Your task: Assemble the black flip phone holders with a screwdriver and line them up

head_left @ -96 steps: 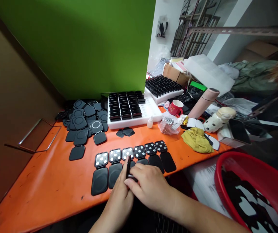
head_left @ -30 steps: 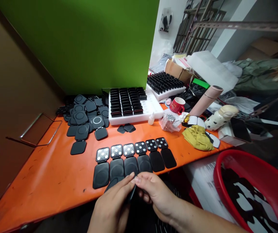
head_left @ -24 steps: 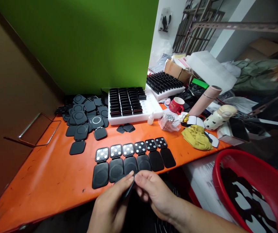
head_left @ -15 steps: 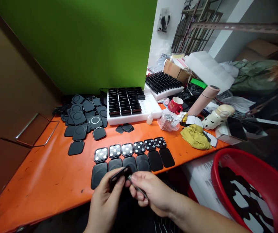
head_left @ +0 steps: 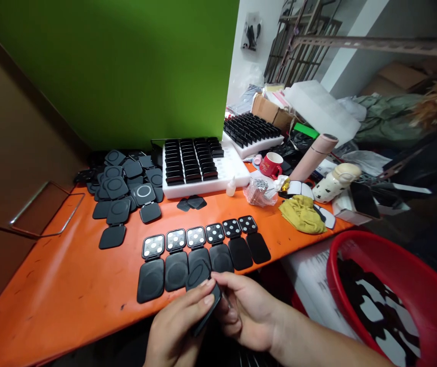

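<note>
My left hand (head_left: 174,323) is closed on a black folding charging pad (head_left: 198,275), a flat rounded square marked with a ring, held tilted above the table's front edge. My right hand (head_left: 251,311) meets the pad's right edge with thumb and fingertips. Curled in its fingers is a thin metal tool, mostly hidden now. Just beyond my hands several opened pads lie in a row, each with a black lower panel (head_left: 151,280) hinged to an upper panel (head_left: 153,247) carrying round silvery discs. The held pad overlaps part of this row.
Loose black pads (head_left: 116,187) are heaped at the left of the orange table (head_left: 69,295). Behind the row stands a white foam tray (head_left: 237,171) of upright black pieces. A small bottle (head_left: 231,187), red mug (head_left: 271,164), yellow cloth (head_left: 302,214) and red basin (head_left: 333,265) are rightward.
The pad has been turned in my left hand, so its ringed face now shows. My right hand has shifted slightly right, and the metal tool has become mostly hidden. The view has swung slightly right.
</note>
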Available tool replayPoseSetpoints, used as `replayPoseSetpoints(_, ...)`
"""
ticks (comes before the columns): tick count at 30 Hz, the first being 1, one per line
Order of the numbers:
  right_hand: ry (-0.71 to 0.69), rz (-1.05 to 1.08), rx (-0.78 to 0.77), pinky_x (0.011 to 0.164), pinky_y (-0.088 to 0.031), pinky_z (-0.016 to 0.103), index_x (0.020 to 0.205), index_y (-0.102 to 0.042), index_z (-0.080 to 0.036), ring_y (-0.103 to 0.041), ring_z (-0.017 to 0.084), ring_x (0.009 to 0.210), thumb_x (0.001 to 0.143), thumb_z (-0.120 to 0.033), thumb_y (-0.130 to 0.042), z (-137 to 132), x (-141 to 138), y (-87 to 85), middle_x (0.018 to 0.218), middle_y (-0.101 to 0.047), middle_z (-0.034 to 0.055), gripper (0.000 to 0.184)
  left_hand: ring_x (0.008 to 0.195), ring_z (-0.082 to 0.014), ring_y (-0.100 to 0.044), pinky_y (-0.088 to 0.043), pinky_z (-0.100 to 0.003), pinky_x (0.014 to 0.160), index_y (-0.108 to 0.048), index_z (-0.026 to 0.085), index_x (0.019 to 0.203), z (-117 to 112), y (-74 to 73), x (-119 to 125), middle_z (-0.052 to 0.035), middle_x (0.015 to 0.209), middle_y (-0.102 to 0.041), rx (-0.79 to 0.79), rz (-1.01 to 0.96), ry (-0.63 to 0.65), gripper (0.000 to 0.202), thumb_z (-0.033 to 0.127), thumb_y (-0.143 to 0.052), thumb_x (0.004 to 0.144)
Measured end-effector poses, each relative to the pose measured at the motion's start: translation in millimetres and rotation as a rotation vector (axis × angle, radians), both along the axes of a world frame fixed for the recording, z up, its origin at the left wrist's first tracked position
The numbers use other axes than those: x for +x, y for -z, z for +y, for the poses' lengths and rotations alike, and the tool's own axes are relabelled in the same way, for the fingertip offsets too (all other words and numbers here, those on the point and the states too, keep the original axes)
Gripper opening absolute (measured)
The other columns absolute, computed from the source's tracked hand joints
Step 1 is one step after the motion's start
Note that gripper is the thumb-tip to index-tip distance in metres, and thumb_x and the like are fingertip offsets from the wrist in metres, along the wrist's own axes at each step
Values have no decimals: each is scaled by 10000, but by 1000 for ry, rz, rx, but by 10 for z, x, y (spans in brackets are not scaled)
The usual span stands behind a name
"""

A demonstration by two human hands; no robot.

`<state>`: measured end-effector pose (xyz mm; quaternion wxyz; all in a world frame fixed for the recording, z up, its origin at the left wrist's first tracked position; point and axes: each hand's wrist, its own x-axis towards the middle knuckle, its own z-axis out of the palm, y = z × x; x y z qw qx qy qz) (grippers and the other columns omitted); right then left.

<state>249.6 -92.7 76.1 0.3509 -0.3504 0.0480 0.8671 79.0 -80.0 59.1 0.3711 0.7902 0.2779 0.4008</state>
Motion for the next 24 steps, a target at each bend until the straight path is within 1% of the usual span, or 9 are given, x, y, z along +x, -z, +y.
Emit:
replayPoseSetpoints(3, 34, -152, 59, 379, -161, 151, 648, -473, -154, -260, 27, 365, 751, -408, -540, -34, 4, -23, 452, -359, -75, 282, 1026, -222, -577, -502, -350, 854, -556, 318, 1125, -23, -24, 78, -45, 1132, -609, -54, -68, -7, 436, 62, -528, 774)
replayPoseSetpoints(6, 108, -581, 418, 440, -236, 173, 710, -500, -167, -321, 45, 448, 703, -389, -627, -79, 83, -32, 541, -423, -60, 255, 928, -214, -621, -516, -337, 820, -617, 257, 993, 21, -56, 213, -48, 1004, -663, -353, -170, -213, 216, 194, -551, 797)
replayPoseSetpoints(8, 78, -969, 672, 521, -300, 199, 807, -546, -188, -406, 76, 550, 683, -339, -667, -114, 172, -20, 638, -491, -40, 230, 851, -207, -640, -531, -315, 767, -604, 212, 952, 104, -53, 341, -49, 936, -674, -626, -222, -347, 197, 302, -587, 778)
replayPoseSetpoints(11, -136, -1381, 858, 597, -326, 234, 757, -596, -191, -473, 121, 643, 755, -349, -591, -150, 395, 33, 681, -543, -11, 158, 887, -232, -631, -527, -331, 758, -558, 177, 1038, 260, 30, 565, -78, 990, -659, -945, -288, -229, 381, 399, -621, 734)
replayPoseSetpoints(13, -179, -1494, 858, 614, -335, 240, 734, -595, -186, -497, 135, 668, 801, -371, -520, -140, 650, 102, 697, -567, -1, 211, 990, -252, -590, -506, -364, 809, -503, 179, 1150, 340, 125, 707, -110, 1101, -615, -1006, -305, -77, 495, 421, -612, 733)
replayPoseSetpoints(15, -138, -1539, 778, 624, -352, 241, 797, -581, -180, -516, 147, 698, 830, -393, -454, -89, 1001, 204, 744, -589, 10, 251, 1094, -248, -525, -454, -400, 894, -439, 206, 1237, 382, 219, 825, -117, 1216, -542, -873, -217, 24, 528, 409, -567, 767)
replayPoseSetpoints(17, -134, -1644, 698, 616, -357, 247, 783, -558, -163, -513, 152, 688, 834, -416, -417, 0, 1397, 332, 738, -581, 17, 293, 1183, -233, -440, -363, -434, 985, -423, 253, 1260, 396, 291, 921, -85, 1303, -465, -587, 16, 115, 465, 364, -503, 815)
replayPoseSetpoints(20, -254, -1755, 623, 547, -333, 242, 650, -500, -160, -468, 135, 595, 813, -416, -418, 165, 1881, 523, 621, -524, -2, 314, 1273, -237, -303, -250, -486, 1043, -402, 307, 1274, 409, 372, 1063, -29, 1384, -356, -155, 386, 270, 453, 316, -480, 828)
replayPoseSetpoints(24, -316, -1831, 614, 529, -300, 252, 544, -461, -169, -426, 127, 538, 736, -404, -523, 344, 2082, 662, 530, -478, -19, 310, 1304, -289, -206, -175, -566, 1036, -308, 286, 1329, 450, 500, 1272, -46, 1422, -271, 119, 625, 370, 619, 322, -563, 766)
